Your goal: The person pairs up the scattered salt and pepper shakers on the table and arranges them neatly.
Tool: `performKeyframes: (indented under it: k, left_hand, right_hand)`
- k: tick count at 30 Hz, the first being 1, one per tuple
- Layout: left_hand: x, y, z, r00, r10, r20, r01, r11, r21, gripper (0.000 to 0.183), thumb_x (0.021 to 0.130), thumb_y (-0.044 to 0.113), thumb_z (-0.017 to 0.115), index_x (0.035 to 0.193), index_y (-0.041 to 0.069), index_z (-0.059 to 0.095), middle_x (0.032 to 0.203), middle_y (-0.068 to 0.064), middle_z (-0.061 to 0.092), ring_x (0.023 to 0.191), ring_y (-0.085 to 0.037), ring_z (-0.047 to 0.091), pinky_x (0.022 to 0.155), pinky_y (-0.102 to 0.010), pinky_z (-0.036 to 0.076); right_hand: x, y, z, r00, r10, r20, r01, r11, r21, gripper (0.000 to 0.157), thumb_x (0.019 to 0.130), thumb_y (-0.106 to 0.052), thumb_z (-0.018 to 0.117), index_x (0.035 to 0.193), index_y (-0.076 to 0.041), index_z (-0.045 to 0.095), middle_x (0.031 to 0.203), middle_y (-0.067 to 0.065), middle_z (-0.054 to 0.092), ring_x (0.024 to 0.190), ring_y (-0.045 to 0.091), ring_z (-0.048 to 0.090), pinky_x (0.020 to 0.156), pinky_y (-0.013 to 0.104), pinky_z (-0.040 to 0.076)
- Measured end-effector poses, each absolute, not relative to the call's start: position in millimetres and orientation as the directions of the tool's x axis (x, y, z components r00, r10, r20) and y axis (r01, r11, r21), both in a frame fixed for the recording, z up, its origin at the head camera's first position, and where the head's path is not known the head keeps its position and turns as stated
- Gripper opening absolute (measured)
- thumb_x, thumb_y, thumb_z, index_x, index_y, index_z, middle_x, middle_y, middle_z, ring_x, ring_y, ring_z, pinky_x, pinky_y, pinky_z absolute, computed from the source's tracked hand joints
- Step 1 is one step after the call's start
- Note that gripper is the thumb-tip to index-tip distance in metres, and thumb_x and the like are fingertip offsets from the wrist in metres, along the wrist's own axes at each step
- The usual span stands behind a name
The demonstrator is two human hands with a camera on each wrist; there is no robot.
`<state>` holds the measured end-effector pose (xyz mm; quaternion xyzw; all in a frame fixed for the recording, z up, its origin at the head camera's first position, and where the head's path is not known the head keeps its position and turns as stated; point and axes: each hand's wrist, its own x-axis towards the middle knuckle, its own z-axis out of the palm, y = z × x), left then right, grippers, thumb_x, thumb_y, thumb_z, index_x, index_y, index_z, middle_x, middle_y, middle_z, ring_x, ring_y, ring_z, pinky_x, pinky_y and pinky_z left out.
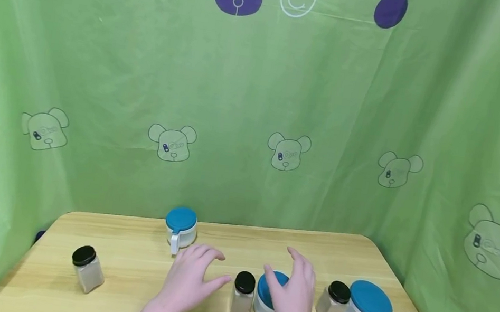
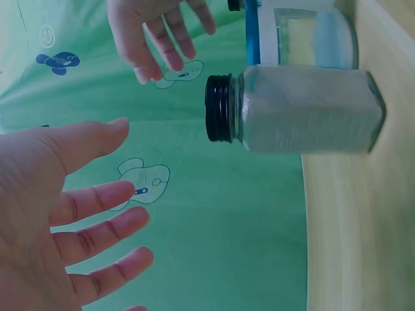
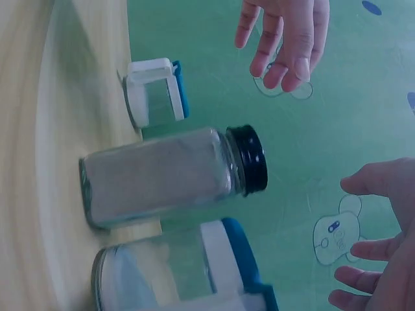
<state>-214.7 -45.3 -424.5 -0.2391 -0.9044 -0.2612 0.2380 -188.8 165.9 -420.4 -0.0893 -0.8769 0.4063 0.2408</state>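
Note:
Between my two hands stands a square glass jar [image 1: 242,294] with a black lid, filled with something greyish; it is upright on the table. My left hand [image 1: 190,281] hovers to its left, thumb and fingers spread, touching nothing. Above a blue-lidded glass pot with a white handle [image 1: 264,310] is my right hand [image 1: 295,295], fingers parted and partly hiding the pot's lid. In the left wrist view the jar [image 2: 305,110] lies apart from the left fingers. The right wrist view shows the same jar [image 3: 162,175] apart from the right hand [image 3: 382,240].
Another black-lidded jar [image 1: 332,303] stands beside a larger blue-lidded pot [image 1: 370,306] on the right. A third jar [image 1: 89,272] is at the left. One more blue-lidded pot [image 1: 181,226] stands at the back edge of the wooden table [image 1: 136,246]. A green curtain [image 1: 240,85] hangs behind.

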Motion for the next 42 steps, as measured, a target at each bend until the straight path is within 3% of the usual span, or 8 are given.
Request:
performKeyframes:
  k: [7, 18, 27, 36, 42]
  left_hand:
    - [-209, -63, -430, -0.695, 0.317, 0.646, 0.593, 0.761, 0.264, 0.032, 0.077, 0.044, 0.078, 0.098, 0.023, 0.068, 0.103, 0.009, 0.068, 0.104, -0.015, 0.058, 0.096, -0.043, 0.045]
    - [-209, -97, -441, -0.568, 0.355, 0.743, 0.621, 0.777, 0.104, 0.031, 0.072, 0.038, 0.083, 0.094, 0.021, 0.068, 0.099, 0.007, 0.067, 0.099, -0.016, 0.06, 0.089, -0.042, 0.046]
    - [-207, -127, -437, -0.549, 0.361, 0.754, 0.609, 0.79, 0.065, 0.037, 0.071, 0.036, 0.082, 0.099, 0.017, 0.07, 0.103, 0.001, 0.069, 0.099, -0.021, 0.062, 0.089, -0.046, 0.048]
    - [-209, -150, -440, -0.475, 0.427, 0.77, 0.667, 0.745, -0.001, 0.039, 0.073, 0.037, 0.079, 0.103, 0.015, 0.069, 0.103, 0.001, 0.068, 0.099, -0.022, 0.061, 0.088, -0.047, 0.046]
    - [-212, -164, -443, -0.488, 0.411, 0.77, 0.657, 0.754, 0.014, 0.037, 0.073, 0.035, 0.079, 0.103, 0.016, 0.069, 0.103, 0.001, 0.067, 0.1, -0.023, 0.06, 0.09, -0.046, 0.043]
  right_hand:
    - [-193, 151, -418, -0.852, 0.297, 0.431, -0.159, 0.639, -0.753, 0.056, 0.083, -0.019, 0.075, 0.133, -0.007, 0.054, 0.135, 0.018, 0.052, 0.128, 0.039, 0.043, 0.104, 0.059, 0.038]
    - [-202, 128, -419, -0.834, 0.184, 0.52, -0.286, 0.661, -0.694, 0.05, 0.083, -0.021, 0.076, 0.129, -0.01, 0.058, 0.128, 0.014, 0.057, 0.123, 0.034, 0.051, 0.101, 0.054, 0.045]
    - [-207, 105, -420, -0.829, 0.089, 0.552, -0.369, 0.654, -0.661, 0.051, 0.083, -0.023, 0.076, 0.129, -0.01, 0.057, 0.127, 0.011, 0.057, 0.121, 0.03, 0.051, 0.098, 0.05, 0.048]
    - [-213, 85, -426, -0.824, 0.035, 0.566, -0.427, 0.619, -0.66, 0.055, 0.082, -0.029, 0.077, 0.129, -0.008, 0.057, 0.129, 0.012, 0.055, 0.123, 0.029, 0.049, 0.1, 0.051, 0.048]
    - [-216, 75, -426, -0.833, -0.004, 0.553, -0.437, 0.618, -0.654, 0.058, 0.083, -0.032, 0.077, 0.131, -0.01, 0.055, 0.131, 0.011, 0.054, 0.124, 0.028, 0.049, 0.101, 0.049, 0.048]
